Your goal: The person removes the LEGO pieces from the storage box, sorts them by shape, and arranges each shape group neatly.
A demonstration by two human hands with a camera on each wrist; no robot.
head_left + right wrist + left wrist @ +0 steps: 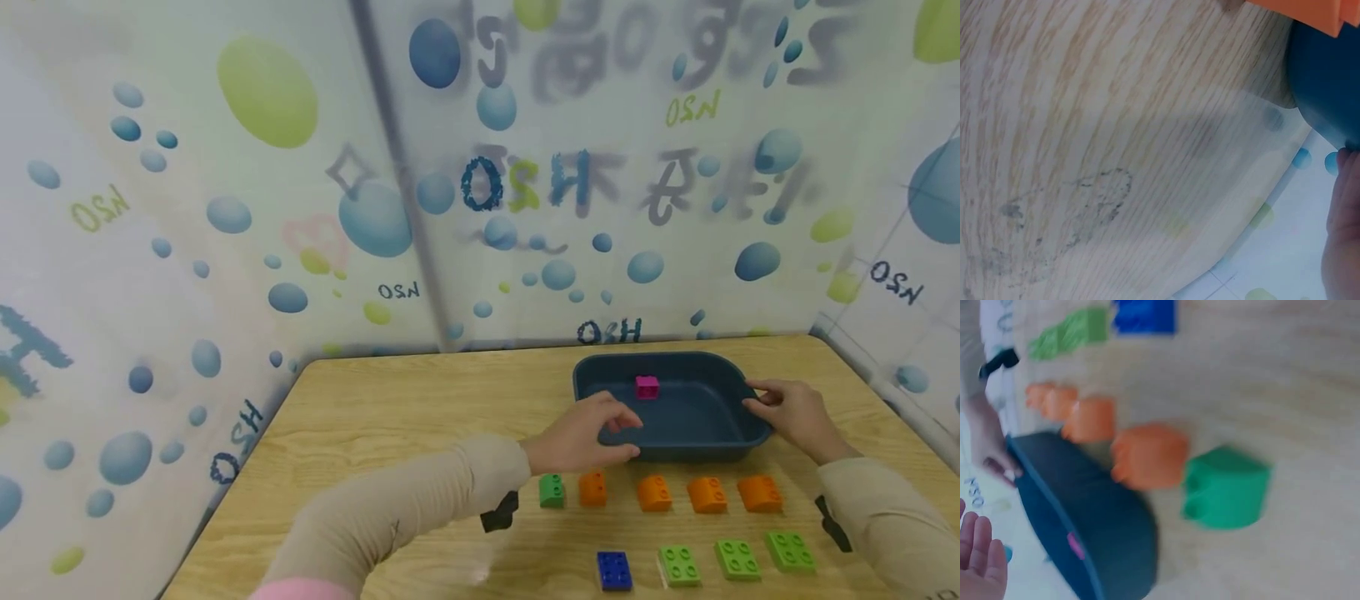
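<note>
A dark blue plastic basin (678, 453) stands at the right of the table, with a magenta toy brick (647, 387) lying inside by its back wall. My right hand (802, 417) grips the basin's right rim between thumb and fingers. At the near left corner of the basin, my left hand (577, 435) hovers with thumb and fingers apart and nothing between them. Just below that hand are a green brick (552, 491) and an orange brick (592, 488). In the left wrist view, the left fingers (984, 544) show at the lower left edge.
Several orange curved bricks (708, 495) form a row in front of the basin. Nearer me lie a blue brick (614, 572) and three lime green bricks (738, 560). A patterned curtain (480, 250) hangs behind the wooden table (420, 400).
</note>
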